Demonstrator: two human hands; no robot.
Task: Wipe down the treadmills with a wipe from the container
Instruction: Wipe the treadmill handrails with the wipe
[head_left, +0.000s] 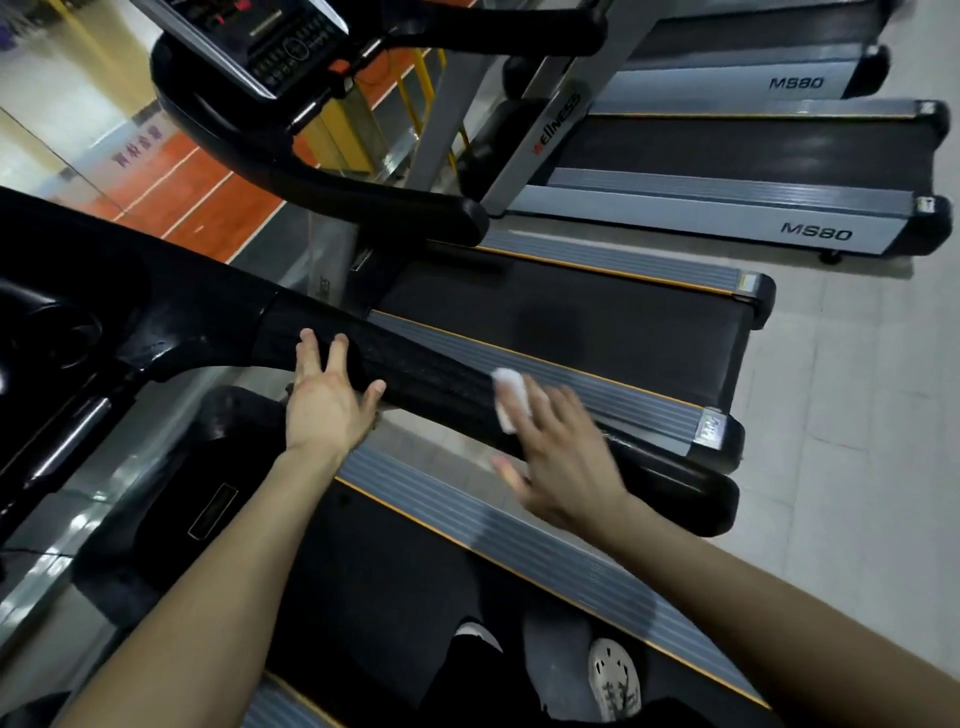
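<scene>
I stand on a treadmill belt (395, 566) and face its black right handrail (431, 379), which runs from the console at the left toward the lower right. My left hand (324, 400) lies on the rail with straight, spread fingers, thumb hooked over the near side. My right hand (561, 462) is blurred and presses a small white wipe (509, 397) flat against the rail, fingers extended over it. The wipe container is not in view.
Further treadmills stand side by side to the right: the nearest belt (597, 332), then two marked MS80 (815, 231). A second console (280, 47) and black handlebar (332, 182) rise at top left. My shoe (615, 680) is on the belt. Pale tiled floor (857, 415) lies behind.
</scene>
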